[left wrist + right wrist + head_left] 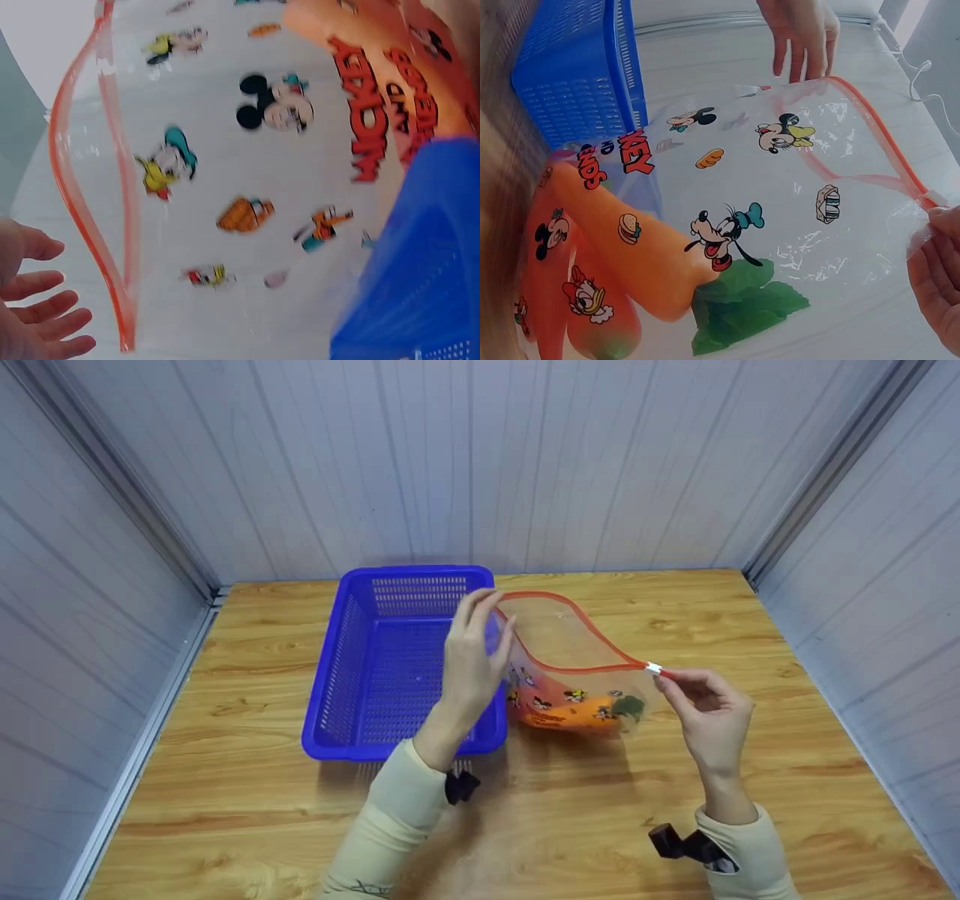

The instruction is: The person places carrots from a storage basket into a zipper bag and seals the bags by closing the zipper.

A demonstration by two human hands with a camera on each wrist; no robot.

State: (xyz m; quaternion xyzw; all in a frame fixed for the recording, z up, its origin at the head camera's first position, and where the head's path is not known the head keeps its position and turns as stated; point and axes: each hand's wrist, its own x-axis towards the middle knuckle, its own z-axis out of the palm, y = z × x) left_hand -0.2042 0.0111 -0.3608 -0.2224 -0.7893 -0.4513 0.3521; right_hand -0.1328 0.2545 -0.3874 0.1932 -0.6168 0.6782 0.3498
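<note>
A clear zip bag (551, 682) with an orange rim and cartoon prints hangs between the hands, its mouth spread wide. My right hand (716, 716) pinches the rim's right end, beside a white slider (653, 668). At the opposite end is my left hand (474, 660), fingers extended. The left wrist view shows those fingers (52, 307) apart from the rim. Through the plastic, the right wrist view shows an orange carrot (630, 232) with green leaves (742, 304) and a reddish piece with a green tip (607, 322). The bag partly hides other reddish contents.
A blue slotted basket (330, 690) stands left of the bag on the wood-grain table (247, 682). The left forearm passes over its near right corner. Pale panel walls (480, 465) enclose the table at the back and sides.
</note>
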